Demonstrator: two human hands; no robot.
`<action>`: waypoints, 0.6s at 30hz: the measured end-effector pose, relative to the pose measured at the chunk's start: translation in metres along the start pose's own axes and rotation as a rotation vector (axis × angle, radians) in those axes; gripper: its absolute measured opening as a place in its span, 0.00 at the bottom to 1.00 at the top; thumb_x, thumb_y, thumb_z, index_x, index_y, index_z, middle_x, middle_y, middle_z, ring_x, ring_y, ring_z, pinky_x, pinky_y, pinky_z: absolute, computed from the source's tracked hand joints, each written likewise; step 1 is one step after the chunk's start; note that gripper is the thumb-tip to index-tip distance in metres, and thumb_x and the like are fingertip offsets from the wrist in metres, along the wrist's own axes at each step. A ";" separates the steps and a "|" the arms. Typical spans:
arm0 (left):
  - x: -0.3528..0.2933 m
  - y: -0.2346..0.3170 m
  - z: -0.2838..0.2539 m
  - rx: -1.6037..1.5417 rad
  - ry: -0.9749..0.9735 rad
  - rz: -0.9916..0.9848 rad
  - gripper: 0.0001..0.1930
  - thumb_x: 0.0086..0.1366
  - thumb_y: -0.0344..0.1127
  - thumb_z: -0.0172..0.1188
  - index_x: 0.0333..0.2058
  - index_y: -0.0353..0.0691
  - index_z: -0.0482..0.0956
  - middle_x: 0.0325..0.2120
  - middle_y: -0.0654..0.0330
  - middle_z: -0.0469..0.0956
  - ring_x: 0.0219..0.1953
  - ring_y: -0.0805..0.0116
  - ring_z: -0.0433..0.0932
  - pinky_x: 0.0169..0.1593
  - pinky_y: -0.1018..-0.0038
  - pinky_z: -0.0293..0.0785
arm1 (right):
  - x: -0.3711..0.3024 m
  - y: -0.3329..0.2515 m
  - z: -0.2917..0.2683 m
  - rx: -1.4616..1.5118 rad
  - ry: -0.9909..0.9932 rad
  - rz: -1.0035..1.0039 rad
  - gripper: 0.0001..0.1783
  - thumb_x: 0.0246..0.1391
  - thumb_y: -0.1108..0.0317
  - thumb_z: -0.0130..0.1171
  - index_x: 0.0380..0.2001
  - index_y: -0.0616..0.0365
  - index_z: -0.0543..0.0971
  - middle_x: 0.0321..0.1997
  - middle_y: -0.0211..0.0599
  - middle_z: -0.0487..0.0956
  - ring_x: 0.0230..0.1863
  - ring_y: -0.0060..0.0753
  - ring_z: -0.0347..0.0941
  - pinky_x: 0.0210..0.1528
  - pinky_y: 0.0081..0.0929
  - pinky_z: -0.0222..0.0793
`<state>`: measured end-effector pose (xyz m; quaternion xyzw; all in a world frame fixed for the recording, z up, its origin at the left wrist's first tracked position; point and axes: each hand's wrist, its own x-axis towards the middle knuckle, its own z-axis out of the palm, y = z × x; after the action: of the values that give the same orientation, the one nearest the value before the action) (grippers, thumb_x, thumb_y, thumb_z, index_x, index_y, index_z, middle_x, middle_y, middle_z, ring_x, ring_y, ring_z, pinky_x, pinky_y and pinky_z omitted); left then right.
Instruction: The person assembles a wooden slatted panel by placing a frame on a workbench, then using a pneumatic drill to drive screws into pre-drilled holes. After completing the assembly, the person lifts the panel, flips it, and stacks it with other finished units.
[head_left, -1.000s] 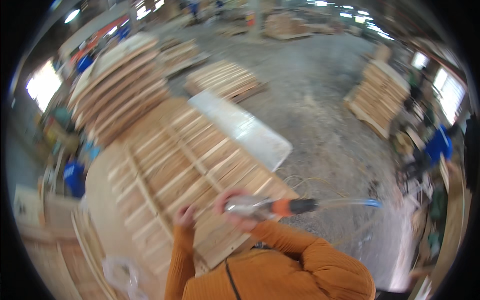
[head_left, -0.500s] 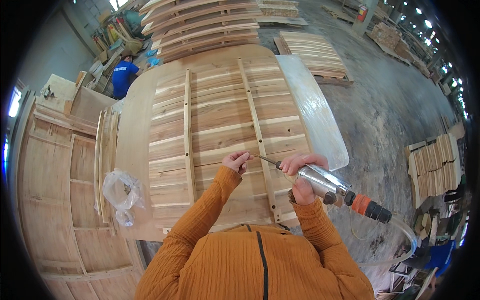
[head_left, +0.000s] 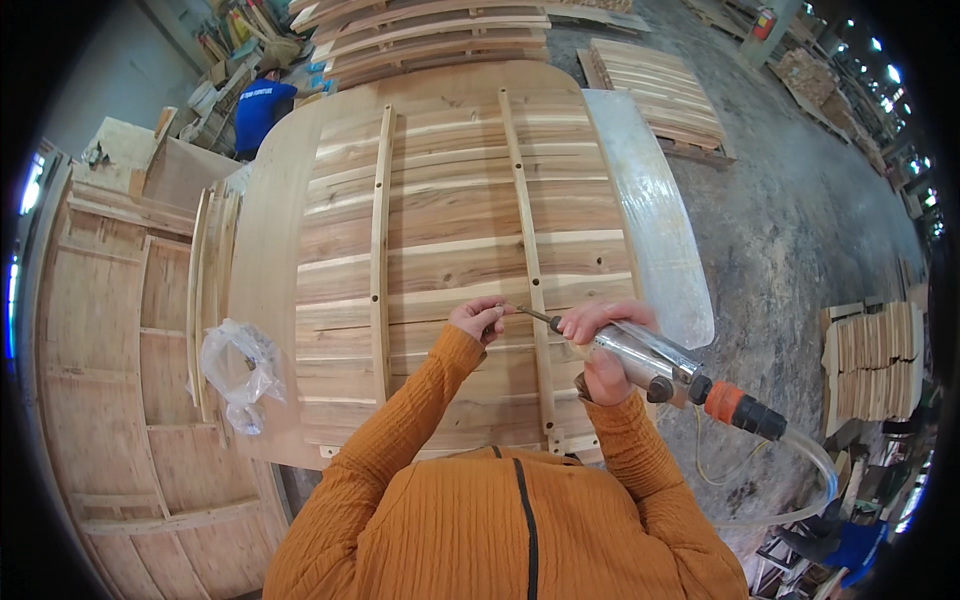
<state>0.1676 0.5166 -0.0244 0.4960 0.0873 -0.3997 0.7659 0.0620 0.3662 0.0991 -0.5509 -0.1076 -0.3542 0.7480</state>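
Over the near part of a wooden panel [head_left: 455,240], grips a silver power driver [head_left: 655,360] in the right hand [head_left: 602,370], with fingers and thumb wrapped around the body. Aims the bit [head_left: 533,314] left and slightly far, across the right strip [head_left: 525,210]. Narrows the left hand [head_left: 478,320] to a pinch at the bit's tip, between that strip and the left strip [head_left: 380,250]; cannot tell anything held there, too small to make out. Trails a clear hose [head_left: 825,465] from the orange and black fitting [head_left: 742,407], at the near right. Has the panel in front on a larger board [head_left: 262,250], with a plastic bag [head_left: 240,360] at the left edge and a wrapped sheet [head_left: 660,220] beyond the right. Faces stacked boards [head_left: 430,42] at the far side, with a co-worker in blue [head_left: 260,112] at the far left.
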 end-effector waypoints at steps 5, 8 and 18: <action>0.004 -0.003 -0.004 0.145 -0.013 0.033 0.16 0.60 0.28 0.51 0.47 0.31 0.68 0.30 0.60 0.76 0.22 0.80 0.71 0.22 0.85 0.65 | 0.001 0.009 -0.002 0.066 -0.057 0.056 0.21 0.46 0.69 0.57 0.42 0.61 0.61 0.26 0.39 0.71 0.31 0.32 0.69 0.39 0.33 0.69; 0.002 -0.003 0.001 0.149 0.002 0.071 0.15 0.61 0.29 0.51 0.46 0.31 0.69 0.28 0.62 0.75 0.21 0.80 0.71 0.21 0.86 0.64 | -0.001 0.014 -0.002 0.075 -0.038 0.093 0.21 0.45 0.70 0.57 0.42 0.61 0.61 0.27 0.39 0.71 0.31 0.31 0.69 0.39 0.33 0.69; 0.004 -0.006 -0.004 0.251 -0.015 0.087 0.13 0.60 0.27 0.51 0.45 0.31 0.70 0.30 0.59 0.77 0.19 0.79 0.72 0.20 0.85 0.65 | -0.005 0.028 -0.009 0.104 -0.045 0.118 0.21 0.45 0.71 0.56 0.41 0.60 0.61 0.27 0.39 0.71 0.31 0.32 0.68 0.40 0.33 0.68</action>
<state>0.1673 0.5162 -0.0326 0.5884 0.0094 -0.3775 0.7149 0.0740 0.3642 0.0720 -0.5243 -0.1100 -0.2910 0.7927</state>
